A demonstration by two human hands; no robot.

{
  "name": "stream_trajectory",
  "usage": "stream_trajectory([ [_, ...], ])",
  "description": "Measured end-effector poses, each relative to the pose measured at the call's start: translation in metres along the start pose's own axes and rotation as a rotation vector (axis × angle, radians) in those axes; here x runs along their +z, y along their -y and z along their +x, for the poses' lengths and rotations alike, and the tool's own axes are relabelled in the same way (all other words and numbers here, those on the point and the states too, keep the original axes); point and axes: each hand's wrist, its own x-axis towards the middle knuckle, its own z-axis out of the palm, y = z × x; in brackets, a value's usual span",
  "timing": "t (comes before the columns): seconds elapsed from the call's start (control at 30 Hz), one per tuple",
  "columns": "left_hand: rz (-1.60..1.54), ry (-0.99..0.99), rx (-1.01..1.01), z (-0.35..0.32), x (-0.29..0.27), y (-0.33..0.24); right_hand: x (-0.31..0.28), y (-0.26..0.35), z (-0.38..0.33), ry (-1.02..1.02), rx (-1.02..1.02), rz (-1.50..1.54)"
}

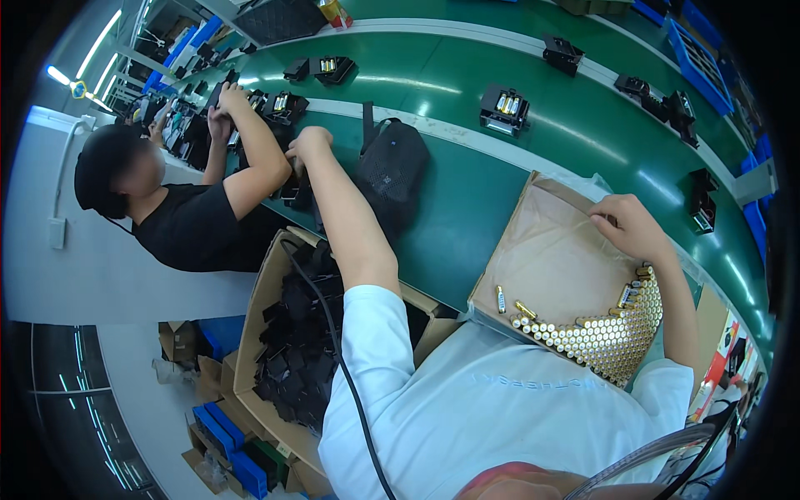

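A worker's right hand [627,225] reaches into a cardboard box [550,250] above packed batteries [612,333], fingers curled, grip unclear; loose cells could roll out. Farther off, the left hand [308,143], clenched, presses a black holder [296,190] on the green table [467,208].

Bright, even overhead light from long ceiling tube lamps [73,79] glares in streaks across the glossy green conveyor belt [467,92]. Fisheye edges curve, darkening to black.
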Motion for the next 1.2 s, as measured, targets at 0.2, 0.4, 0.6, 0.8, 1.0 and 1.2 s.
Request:
stream_trajectory([
  [0.2,-0.072,-0.165,0.272,-0.022,0.026,-0.009,0.019,-0.046,0.002,0.040,-0.101,0.074],
  [0.4,0.021,-0.223,0.732,-0.053,0.031,-0.026,0.012,-0.024,-0.001,0.049,-0.088,0.046],
  [0.6,-0.163,-0.606,0.232,0.020,0.003,0.010,0.001,-0.002,-0.023,0.020,-0.022,0.009],
  [0.8,-0.345,-0.269,0.452,0.153,0.016,0.047,0.012,0.005,-0.036,0.064,-0.093,0.033],
  [1.0,-0.491,0.281,0.526,0.069,0.001,-0.006,0.028,0.001,-0.038,0.094,-0.059,0.001],
  [1.2,-0.211,0.023,0.747,0.103,0.003,0.020,-0.005,-0.040,-0.028,-0.251,0.199,-0.153],
])
